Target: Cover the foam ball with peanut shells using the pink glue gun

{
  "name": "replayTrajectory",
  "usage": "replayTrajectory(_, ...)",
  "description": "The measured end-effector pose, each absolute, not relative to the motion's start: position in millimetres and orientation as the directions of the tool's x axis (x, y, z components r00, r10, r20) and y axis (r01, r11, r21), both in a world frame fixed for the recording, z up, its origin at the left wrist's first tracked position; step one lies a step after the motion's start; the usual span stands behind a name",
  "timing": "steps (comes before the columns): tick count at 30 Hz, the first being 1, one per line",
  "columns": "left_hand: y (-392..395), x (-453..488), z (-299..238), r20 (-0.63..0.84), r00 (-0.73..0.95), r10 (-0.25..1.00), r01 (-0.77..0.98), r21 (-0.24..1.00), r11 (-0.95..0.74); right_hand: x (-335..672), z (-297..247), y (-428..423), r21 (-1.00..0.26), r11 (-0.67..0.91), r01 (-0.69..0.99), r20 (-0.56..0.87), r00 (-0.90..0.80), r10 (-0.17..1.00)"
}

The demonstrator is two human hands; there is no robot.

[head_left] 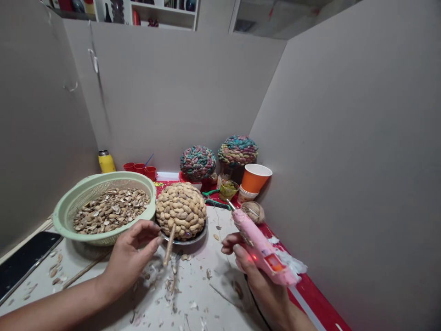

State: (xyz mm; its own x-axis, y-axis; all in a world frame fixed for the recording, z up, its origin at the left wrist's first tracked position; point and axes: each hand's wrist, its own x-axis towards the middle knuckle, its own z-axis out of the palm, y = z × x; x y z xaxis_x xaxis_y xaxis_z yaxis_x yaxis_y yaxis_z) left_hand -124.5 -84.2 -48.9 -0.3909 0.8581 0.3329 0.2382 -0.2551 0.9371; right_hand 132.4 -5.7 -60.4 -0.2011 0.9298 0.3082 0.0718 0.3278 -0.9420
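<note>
My left hand point(132, 250) pinches a thin wooden stick point(169, 246) whose upper end leans against a dome covered in peanut shells point(181, 209). The dome sits on a dark round plate point(195, 240). My right hand point(250, 271) grips a pink hot glue gun point(263, 248). Its metal nozzle points up and left, a short way right of the dome and not touching it. A red light glows on the gun's body.
A green basket point(103, 184) of peanut shells stands at the left. At the back are two painted shell domes point(198, 162), stacked orange cups point(255, 179), red cups point(139, 169) and a yellow flask point(106, 162). A phone point(24, 259) lies far left. Grey partition walls close in; scraps litter the table.
</note>
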Motion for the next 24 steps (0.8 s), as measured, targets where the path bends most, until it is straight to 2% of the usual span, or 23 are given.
replayTrajectory(7, -78, -127, -26, 0.462, -0.401, 0.791, 0.29, 0.883, -0.369, 137, -61, -11, -0.845, 0.482, 0.232, 0.404, -0.313, 0.86)
replayTrajectory(11, -75, -126, -21, 0.51, -0.376, 0.774, 0.343, 0.852, -0.395, 141, -60, -13, -0.777, 0.572, 0.262, 0.482, -0.337, 0.809)
replayTrajectory(19, -73, -129, -25, 0.536, -0.344, 0.77, 0.436, 0.818, -0.375, 141, -66, -7, -0.786, 0.563, 0.254, 0.462, -0.364, 0.809)
replayTrajectory(24, -68, -131, -21, 0.66, -0.223, 0.718, 0.616, 0.666, -0.421, 138, -63, -6, -0.755, 0.604, 0.257, 0.513, -0.342, 0.787)
